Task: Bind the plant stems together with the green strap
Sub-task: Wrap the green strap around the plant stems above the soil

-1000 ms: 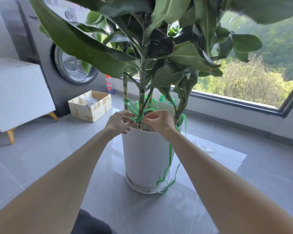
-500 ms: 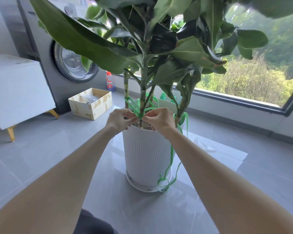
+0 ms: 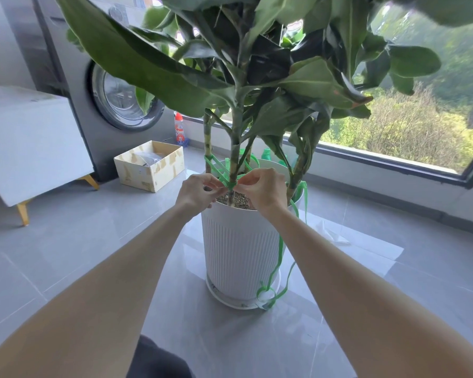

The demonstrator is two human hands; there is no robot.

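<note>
I have both hands at the rim of the pot [image 3: 238,249], just above its soil [image 3: 239,199]. My left hand [image 3: 198,190] pinches the strap [image 3: 216,166] between thumb and fingertips on the left of the pot's centre stem. My right hand [image 3: 262,188] pinches it on the other side of that stem, so close that the two hands nearly meet. Neither hand is empty, and both grips are closed on the green band.

From the pot upward, the stems [image 3: 235,148] rise in a loose group. The strap runs in several bands from the stem at the pot's left edge down to the centre one, where the bands cross between my fingers. More green shows behind the centre stem. I cannot tell whether the stem at the pot's right edge is inside the binding or only has the strap lying beside it.

I judge the wrapping largely done and the fastening under way, since the crossing under my fingers looks like a knot being formed or drawn tight. What is left, as I read it, is to cinch it, secure it and check that every stem is taken in. A long loose length hangs down the pot's right side and coils on the floor [image 3: 93,268] against the saucer [image 3: 230,300], so there is plenty of slack to deal with.
</note>
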